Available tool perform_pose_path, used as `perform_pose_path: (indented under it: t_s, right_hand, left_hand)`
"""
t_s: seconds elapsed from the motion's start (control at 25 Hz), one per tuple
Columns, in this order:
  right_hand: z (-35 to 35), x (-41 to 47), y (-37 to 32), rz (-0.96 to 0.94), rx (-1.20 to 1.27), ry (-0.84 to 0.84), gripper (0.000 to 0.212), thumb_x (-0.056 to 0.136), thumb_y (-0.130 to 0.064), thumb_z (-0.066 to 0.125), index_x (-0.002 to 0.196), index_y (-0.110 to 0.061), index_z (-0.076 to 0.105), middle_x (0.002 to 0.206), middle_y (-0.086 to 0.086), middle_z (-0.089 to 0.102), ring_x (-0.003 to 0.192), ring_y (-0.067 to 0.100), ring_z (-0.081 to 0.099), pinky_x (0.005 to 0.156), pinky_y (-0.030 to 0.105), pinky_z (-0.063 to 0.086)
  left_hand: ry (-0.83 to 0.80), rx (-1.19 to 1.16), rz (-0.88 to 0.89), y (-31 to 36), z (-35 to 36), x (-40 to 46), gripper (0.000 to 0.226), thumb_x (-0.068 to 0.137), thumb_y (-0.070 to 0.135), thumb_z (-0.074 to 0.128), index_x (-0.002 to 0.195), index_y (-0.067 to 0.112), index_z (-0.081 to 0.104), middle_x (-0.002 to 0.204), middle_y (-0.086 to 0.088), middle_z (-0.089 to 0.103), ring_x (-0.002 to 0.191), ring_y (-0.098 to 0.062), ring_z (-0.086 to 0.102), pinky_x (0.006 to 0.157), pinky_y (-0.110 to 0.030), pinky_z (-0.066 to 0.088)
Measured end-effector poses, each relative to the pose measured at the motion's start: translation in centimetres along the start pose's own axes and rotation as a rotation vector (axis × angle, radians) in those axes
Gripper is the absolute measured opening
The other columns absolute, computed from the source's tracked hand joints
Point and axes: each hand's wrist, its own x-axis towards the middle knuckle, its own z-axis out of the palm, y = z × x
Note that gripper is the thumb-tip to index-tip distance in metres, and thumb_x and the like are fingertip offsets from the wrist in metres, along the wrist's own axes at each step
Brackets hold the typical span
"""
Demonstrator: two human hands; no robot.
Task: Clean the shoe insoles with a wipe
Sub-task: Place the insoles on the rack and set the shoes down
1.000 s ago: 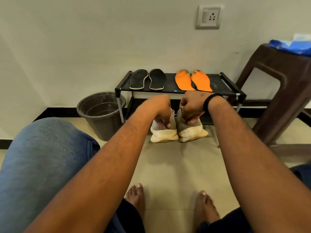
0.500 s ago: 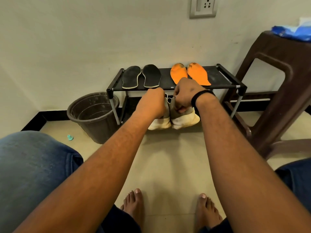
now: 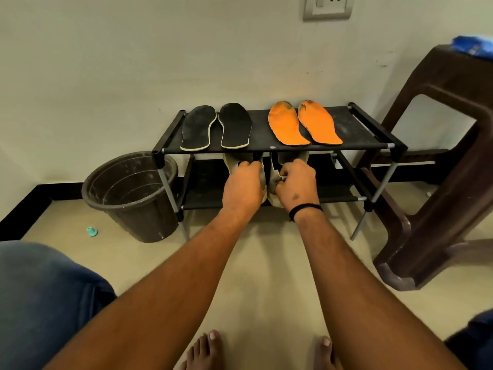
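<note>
— Starting nearest, what showed?
— Bare feet (image 3: 202, 351) on the floor, both arms reaching out.
— And each grip?
— The left hand (image 3: 242, 184) was clamped on the left shoe (image 3: 234, 162), the right hand (image 3: 294, 182) on the right shoe (image 3: 273, 180), both at the lower shelf of the rack (image 3: 373, 134).
— The insoles?
— Farther, on the top shelf: black insoles (image 3: 216, 128) left, orange insoles (image 3: 304, 122) right. A bucket (image 3: 133, 193) stood left.

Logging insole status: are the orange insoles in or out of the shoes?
Out. Both orange insoles lie flat on the rack's top shelf, beside the black pair.
</note>
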Motion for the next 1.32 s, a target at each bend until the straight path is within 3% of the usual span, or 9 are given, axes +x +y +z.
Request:
perform_pose_path:
  t_s: [0.2,0.4,0.52,0.64,0.72,0.88,1.04,1.2,1.32]
  right_hand:
    - [3.3,0.8,4.0,0.088,0.087,-0.067,0.009,0.074,0.000,0.066,0.074,-0.009,0.064,0.095,0.011,0.059,0.080,0.024,0.058,0.065,0.022,0.040]
    - [4.4,1.8,5.5,0.096,0.162,0.007,0.008,0.074,0.002,0.062,0.077,-0.004,0.067,0.092,0.010,0.060,0.077,0.018,0.053,0.066,0.019,0.038]
    - [4.8,2.1,5.6,0.098,0.180,0.020,0.008,0.074,0.001,0.063,0.074,-0.007,0.065,0.089,0.008,0.059,0.073,0.015,0.050,0.057,0.009,0.032]
    - [4.9,2.3,5.3,0.128,0.197,0.029,0.010,0.075,-0.002,0.063,0.072,-0.010,0.060,0.090,0.009,0.060,0.075,0.020,0.055,0.061,0.019,0.037]
    - [4.9,2.3,4.9,0.140,0.190,0.016,0.008,0.076,-0.004,0.065,0.082,-0.010,0.065,0.098,0.010,0.061,0.083,0.023,0.059,0.067,0.026,0.045]
    - [4.6,1.4,3.8,0.146,0.151,0.021,0.037,0.079,-0.015,0.069,0.116,-0.018,0.064,0.120,0.005,0.050,0.096,0.024,0.060,0.081,0.031,0.051]
    - [4.3,0.2,1.6,0.146,0.148,0.148,0.032,0.084,-0.017,0.066,0.115,-0.019,0.063,0.119,0.002,0.047,0.096,0.020,0.058,0.076,0.026,0.047]
    - [4.1,-1.7,-4.1,0.091,0.266,0.122,0.020,0.087,-0.018,0.063,0.107,-0.019,0.068,0.107,0.000,0.055,0.091,0.015,0.058,0.078,0.025,0.048]
    - [4.6,-3.6,-8.8,0.031,0.331,0.029,0.015,0.086,-0.020,0.064,0.100,-0.022,0.069,0.098,-0.002,0.060,0.086,0.012,0.057,0.075,0.024,0.046]
  left_hand:
    - [-0.084,-0.040,-0.038,-1.1,4.1,0.6,0.040,0.087,0.006,0.060,0.125,0.016,0.058,0.123,-0.011,0.056,0.102,-0.035,0.063,0.085,-0.045,0.054]
    - [0.022,-0.104,-0.073,-1.0,5.8,1.0,0.049,0.085,0.002,0.062,0.131,0.019,0.057,0.127,-0.010,0.055,0.105,-0.035,0.063,0.085,-0.043,0.054]
    - [0.066,-0.147,-0.087,-1.1,6.2,0.9,0.052,0.086,0.000,0.061,0.134,0.019,0.056,0.130,-0.009,0.055,0.107,-0.034,0.062,0.087,-0.044,0.055]
    - [0.073,-0.167,-0.090,-0.9,6.4,1.1,0.047,0.086,0.003,0.061,0.130,0.020,0.059,0.128,-0.008,0.056,0.105,-0.033,0.062,0.084,-0.043,0.055]
    - [0.051,-0.153,-0.088,-0.9,6.1,1.4,0.046,0.087,0.006,0.062,0.130,0.021,0.059,0.127,-0.008,0.057,0.105,-0.033,0.063,0.083,-0.042,0.053]
    - [0.005,-0.168,-0.069,-1.3,5.4,1.3,0.054,0.087,0.004,0.062,0.137,0.023,0.055,0.133,-0.006,0.055,0.111,-0.031,0.062,0.090,-0.042,0.054]
    - [0.020,-0.206,-0.032,-1.8,3.9,0.2,0.046,0.091,0.007,0.058,0.135,0.019,0.057,0.134,-0.006,0.055,0.114,-0.027,0.061,0.094,-0.042,0.054]
    - [0.064,-0.195,-0.134,-4.7,0.9,-2.2,0.021,0.091,0.013,0.062,0.109,0.022,0.068,0.104,-0.001,0.066,0.093,-0.021,0.065,0.075,-0.034,0.054]
    - [0.021,-0.132,-0.241,-7.8,-2.2,-4.4,0.012,0.092,0.016,0.059,0.085,0.025,0.063,0.080,0.002,0.064,0.077,-0.020,0.064,0.066,-0.035,0.054]
